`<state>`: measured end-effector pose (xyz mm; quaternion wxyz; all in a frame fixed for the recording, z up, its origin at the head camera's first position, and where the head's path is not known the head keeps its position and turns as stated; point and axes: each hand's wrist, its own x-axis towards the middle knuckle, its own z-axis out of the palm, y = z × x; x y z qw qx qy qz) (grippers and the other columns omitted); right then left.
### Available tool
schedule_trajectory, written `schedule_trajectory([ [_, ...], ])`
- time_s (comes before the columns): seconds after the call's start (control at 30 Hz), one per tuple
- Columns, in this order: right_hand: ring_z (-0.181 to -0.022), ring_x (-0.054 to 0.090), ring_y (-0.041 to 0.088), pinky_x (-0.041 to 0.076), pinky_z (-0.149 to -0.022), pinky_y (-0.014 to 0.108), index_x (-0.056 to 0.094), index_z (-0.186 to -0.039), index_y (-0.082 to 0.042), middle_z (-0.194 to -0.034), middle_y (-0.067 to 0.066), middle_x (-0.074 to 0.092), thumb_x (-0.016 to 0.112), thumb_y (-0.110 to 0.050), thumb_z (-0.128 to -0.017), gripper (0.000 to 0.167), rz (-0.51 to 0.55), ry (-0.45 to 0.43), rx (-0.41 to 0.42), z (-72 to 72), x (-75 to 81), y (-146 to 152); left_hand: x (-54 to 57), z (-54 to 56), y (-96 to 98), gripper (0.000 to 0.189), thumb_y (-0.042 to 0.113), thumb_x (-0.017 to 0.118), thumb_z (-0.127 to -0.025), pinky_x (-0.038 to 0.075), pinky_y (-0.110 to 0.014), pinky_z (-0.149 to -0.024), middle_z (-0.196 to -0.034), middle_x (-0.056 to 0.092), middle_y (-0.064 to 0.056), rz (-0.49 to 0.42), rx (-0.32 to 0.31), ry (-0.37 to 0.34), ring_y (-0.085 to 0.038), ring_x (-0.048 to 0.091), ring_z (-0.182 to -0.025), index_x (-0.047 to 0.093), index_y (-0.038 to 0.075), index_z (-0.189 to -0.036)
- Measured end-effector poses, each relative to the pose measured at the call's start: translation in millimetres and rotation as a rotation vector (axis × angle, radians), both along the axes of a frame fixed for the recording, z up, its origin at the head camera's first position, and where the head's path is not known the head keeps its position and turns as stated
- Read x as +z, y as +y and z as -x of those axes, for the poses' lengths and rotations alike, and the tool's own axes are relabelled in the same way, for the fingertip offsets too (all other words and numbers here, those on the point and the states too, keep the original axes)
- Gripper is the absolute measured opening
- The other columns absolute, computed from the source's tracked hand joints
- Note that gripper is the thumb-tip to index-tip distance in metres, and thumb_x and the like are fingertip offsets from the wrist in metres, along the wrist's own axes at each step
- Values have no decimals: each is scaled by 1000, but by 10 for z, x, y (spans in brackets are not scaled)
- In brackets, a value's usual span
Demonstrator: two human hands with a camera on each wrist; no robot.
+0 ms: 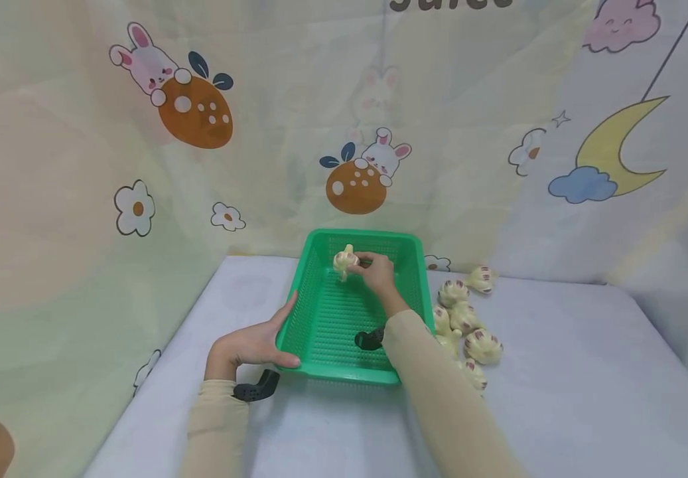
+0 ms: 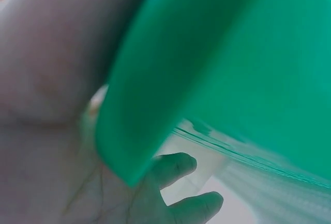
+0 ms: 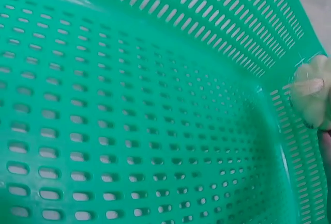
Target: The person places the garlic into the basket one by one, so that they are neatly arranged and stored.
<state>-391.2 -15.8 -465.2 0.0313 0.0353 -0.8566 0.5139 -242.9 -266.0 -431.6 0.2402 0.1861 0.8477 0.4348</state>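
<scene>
A green plastic basket (image 1: 355, 376) with slotted walls and floor stands on the table, its far end close to the backdrop. Inside its far half, my right hand (image 1: 377, 272) pinches a pale garlic bulb (image 1: 344, 261) between thumb and fingers, stem upward. The same garlic bulb (image 3: 310, 92) shows at the right edge of the right wrist view, against the basket wall. At the near left corner my left hand (image 1: 254, 342) rests on the basket with thumb and fingers spread. From the left wrist, straight fingers (image 2: 178, 167) extend past the basket's rim (image 2: 139, 89).
Several garlic bulbs (image 1: 483, 346) lie in a loose group right of the basket, some against its side. White cloth covers the table (image 1: 564, 372). A patterned backdrop (image 1: 272, 133) with rabbits and flowers hangs behind it. A black wrist device (image 1: 257, 387) sits on each forearm.
</scene>
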Motion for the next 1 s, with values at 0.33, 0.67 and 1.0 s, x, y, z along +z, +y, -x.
schedule_trajectory([
  [0.33,-111,63,24,53,-87,36,68,-116,-7,-120,11,66,75,-23,-82,39,6,-65,62,70,-14,15,10,34,26,132,39,83,-69,21,-50,-114,-160,-6,-7,-2,7,19,-27,10,-146,-21,30,-149],
  [0.67,-109,64,25,48,-96,40,68,-115,-6,-120,11,66,73,-19,-83,35,-6,-99,101,88,-110,-43,-9,30,12,131,33,83,-70,21,-48,-113,-160,-5,-7,3,15,3,-25,15,-144,-22,31,-149],
  [1.0,-112,62,26,51,-92,37,66,-117,-5,-121,12,64,72,-19,-84,37,-6,-114,123,95,-159,-92,-24,28,3,134,45,83,-67,21,-49,-113,-160,-6,-8,13,10,0,-26,13,-145,-22,30,-149],
])
